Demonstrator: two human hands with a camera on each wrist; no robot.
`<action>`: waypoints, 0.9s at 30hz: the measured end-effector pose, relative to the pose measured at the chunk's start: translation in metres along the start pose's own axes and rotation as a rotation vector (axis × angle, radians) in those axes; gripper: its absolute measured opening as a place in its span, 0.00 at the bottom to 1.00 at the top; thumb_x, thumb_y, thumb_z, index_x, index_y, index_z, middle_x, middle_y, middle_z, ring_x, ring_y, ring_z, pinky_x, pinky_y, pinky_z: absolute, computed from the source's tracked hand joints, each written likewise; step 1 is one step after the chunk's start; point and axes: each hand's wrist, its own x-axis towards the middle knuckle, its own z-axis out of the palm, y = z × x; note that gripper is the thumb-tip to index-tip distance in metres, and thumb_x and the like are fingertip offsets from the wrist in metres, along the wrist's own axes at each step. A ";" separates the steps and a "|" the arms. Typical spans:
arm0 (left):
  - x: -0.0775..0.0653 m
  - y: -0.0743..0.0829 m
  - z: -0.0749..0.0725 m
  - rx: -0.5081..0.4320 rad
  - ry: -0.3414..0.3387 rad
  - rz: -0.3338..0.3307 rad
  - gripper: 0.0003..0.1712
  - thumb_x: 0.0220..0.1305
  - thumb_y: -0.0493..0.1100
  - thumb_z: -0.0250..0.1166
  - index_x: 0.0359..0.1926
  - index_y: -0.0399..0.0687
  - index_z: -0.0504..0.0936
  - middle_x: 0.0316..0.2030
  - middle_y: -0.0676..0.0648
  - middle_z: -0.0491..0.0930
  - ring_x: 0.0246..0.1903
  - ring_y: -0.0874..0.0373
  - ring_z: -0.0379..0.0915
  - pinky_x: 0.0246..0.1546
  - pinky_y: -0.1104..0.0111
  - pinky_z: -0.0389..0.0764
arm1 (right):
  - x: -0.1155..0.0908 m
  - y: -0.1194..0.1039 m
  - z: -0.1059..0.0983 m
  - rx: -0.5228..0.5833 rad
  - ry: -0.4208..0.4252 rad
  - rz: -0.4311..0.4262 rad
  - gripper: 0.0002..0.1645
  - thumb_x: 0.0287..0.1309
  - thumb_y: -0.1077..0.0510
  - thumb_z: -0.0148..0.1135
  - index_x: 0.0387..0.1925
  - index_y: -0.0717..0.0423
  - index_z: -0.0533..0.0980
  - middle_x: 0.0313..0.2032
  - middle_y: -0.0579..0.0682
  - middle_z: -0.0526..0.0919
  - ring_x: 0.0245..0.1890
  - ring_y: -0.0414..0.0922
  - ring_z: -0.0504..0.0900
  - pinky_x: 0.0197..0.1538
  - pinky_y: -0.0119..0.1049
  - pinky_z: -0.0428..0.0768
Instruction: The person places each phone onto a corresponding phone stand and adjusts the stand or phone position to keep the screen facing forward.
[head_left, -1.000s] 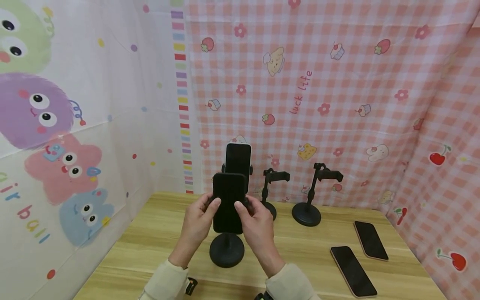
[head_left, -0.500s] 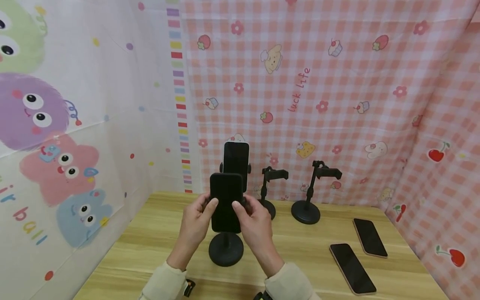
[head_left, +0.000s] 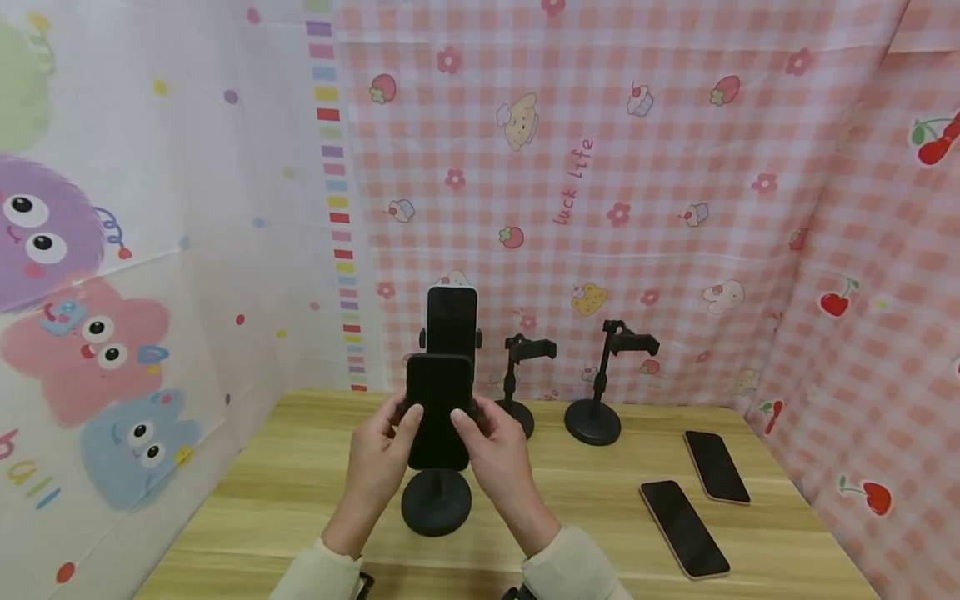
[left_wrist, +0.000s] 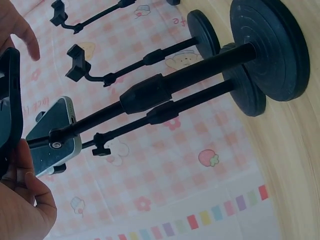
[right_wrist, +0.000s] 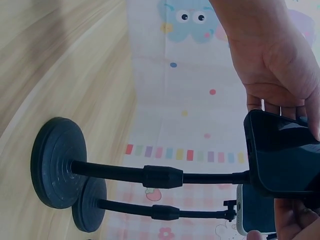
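A black smartphone (head_left: 440, 417) stands upright at the top of a black phone stand, whose round base (head_left: 437, 504) rests on the table below it. My left hand (head_left: 378, 454) grips the phone's left edge, thumb on the front and fingers behind. My right hand (head_left: 501, 450) holds the opposite edge in the same way. In the left wrist view, the stand's pole (left_wrist: 150, 92) runs from its base up toward the phone. The holder behind the phone is mostly hidden. The right wrist view shows the phone (right_wrist: 287, 155) between both hands.
Just behind stands another holder bearing a white-edged phone (head_left: 452, 321). To its right are two bare black stands (head_left: 512, 383) (head_left: 600, 387). Two phones (head_left: 684, 529) (head_left: 717, 467) lie flat on the table's right side. Patterned cloth (head_left: 585, 167) hangs behind the table.
The head view has turned slightly right, so everything sits further left in it. Both hands keep their hold on the phone with little visible movement.
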 end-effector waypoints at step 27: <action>-0.041 -0.033 0.007 -0.031 -0.092 -0.102 0.14 0.68 0.48 0.59 0.38 0.44 0.85 0.27 0.45 0.87 0.27 0.58 0.82 0.31 0.65 0.84 | -0.005 0.010 -0.014 -0.023 0.005 0.034 0.26 0.62 0.51 0.61 0.59 0.56 0.74 0.48 0.59 0.84 0.47 0.47 0.80 0.54 0.53 0.78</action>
